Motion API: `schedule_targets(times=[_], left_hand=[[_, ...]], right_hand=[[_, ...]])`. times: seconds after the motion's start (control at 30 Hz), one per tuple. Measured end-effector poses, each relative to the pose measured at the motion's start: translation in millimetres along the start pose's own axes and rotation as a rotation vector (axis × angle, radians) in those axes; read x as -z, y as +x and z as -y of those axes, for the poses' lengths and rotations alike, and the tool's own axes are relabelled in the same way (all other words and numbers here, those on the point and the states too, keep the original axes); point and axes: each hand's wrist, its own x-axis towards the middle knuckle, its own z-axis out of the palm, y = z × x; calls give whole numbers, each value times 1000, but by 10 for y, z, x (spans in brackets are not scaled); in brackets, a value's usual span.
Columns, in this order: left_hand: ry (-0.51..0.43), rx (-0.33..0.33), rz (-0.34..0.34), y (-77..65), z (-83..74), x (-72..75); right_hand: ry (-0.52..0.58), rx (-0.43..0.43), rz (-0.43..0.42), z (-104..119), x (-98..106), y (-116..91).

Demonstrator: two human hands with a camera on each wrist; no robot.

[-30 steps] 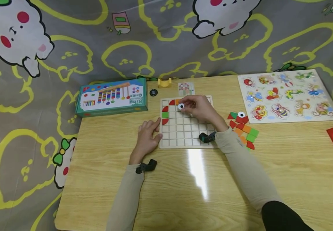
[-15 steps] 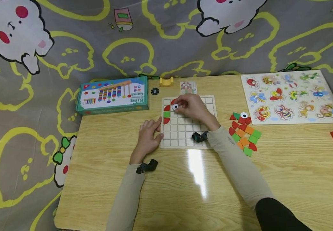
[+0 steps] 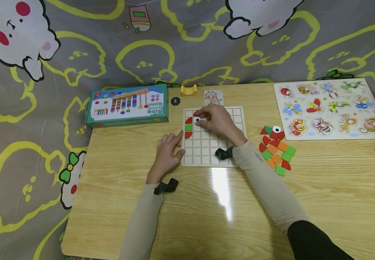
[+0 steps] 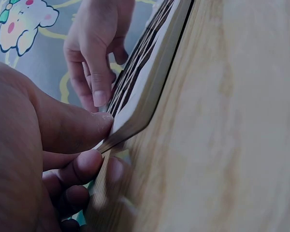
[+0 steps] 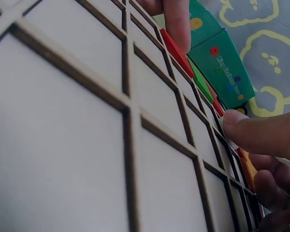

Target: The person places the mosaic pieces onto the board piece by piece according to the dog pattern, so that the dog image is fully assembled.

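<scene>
Children's play corner, by look; cartoon-print backdrop (image 3: 145,66); insect puzzle (image 3: 333,108); boxed ring game (image 3: 127,106); wooden table (image 3: 93,202)

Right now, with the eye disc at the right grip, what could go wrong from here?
The right grip pinches the eye disc close to rounded red tiles and might nudge them out of their cells. The left grip touches the grid board only at its left edge, so a sideways push could twist it. Loose tiles lie beside the right sleeve, which may scatter them.
</scene>
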Motion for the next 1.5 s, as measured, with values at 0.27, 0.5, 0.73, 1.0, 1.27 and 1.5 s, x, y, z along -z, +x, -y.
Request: schedule_targets(times=[0.27,0.5,0.73,1.0,1.27,1.5], left_hand=[[3,-19,-3,39,-50,14],[9,-26,-9,61,-78,18],[-3,-10,-14,42,-93,1],[3,-3,1,34,-94,-22],[12,17,2,3,-68,-10],[3,4,-4,-28,-61,-11]], right_hand=[[-52,0,-21,11,43,-26],[-84,-8,-19,35,88,-31],[1,17,-55,-44,226,-103],[25,-14,-129,-317,630,-453],[-71,-124,-47,-694,1043,-950],[-139,-229,36,-905,1410,-1375]])
